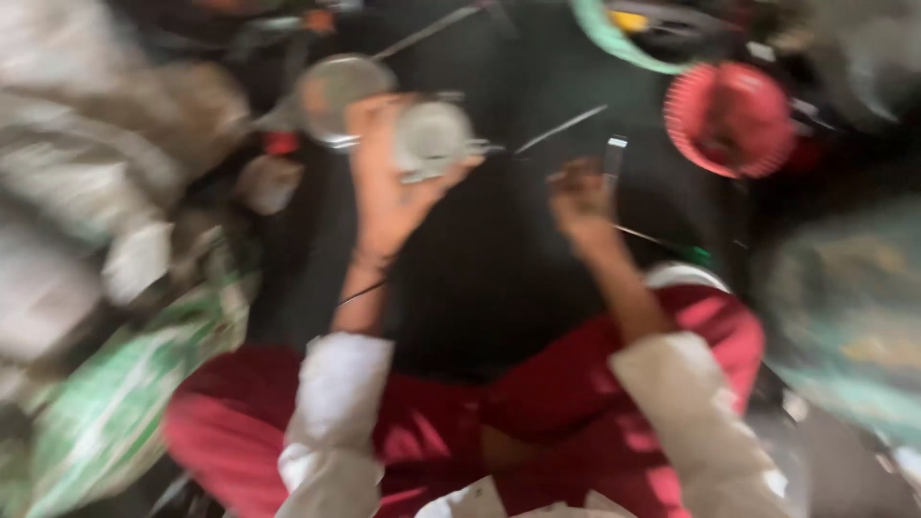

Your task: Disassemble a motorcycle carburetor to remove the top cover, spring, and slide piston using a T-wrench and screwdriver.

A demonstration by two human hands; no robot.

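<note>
Head view: left hand (389, 187) fingers grip a round metal part (434, 137); right hand (578, 200) fingers blurred, red basket (729, 117) contents unclear.

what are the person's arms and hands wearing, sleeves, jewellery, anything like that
Both hands are bare, with no gloves. The left hand has what looks like a thin band at the wrist, though blur makes it uncertain. The right hand shows nothing worn. Both forearms are bare, with loose white sleeves pushed up near the elbows.
</note>
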